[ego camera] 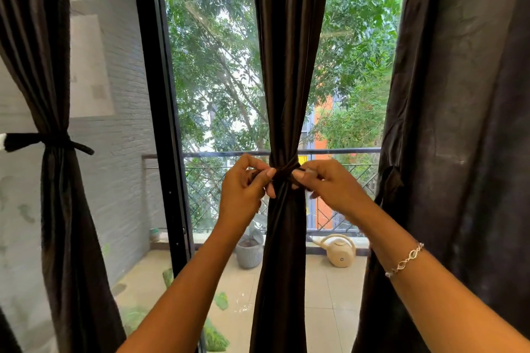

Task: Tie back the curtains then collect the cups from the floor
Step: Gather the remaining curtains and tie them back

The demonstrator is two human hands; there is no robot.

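Here, left hand (243,190) and right hand (329,185) each pinch an end of the tie-back (284,174) cinching the middle curtain (289,66) at the glass door; judged next: pulling the knot tight

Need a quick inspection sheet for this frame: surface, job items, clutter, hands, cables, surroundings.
Surface: tiled balcony floor beyond the glass; room floor out of view.
Job's things: left curtain tied; middle curtain cinched by tie band; right curtain hangs loose; no cups seen.
Clutter: grey plant pot and cream watering can on the balcony.
Hands: left hand and right hand each pinch the tie band at the middle curtain.
Cables: nothing seen.
Surroundings: black door frame, railing, trees outside.
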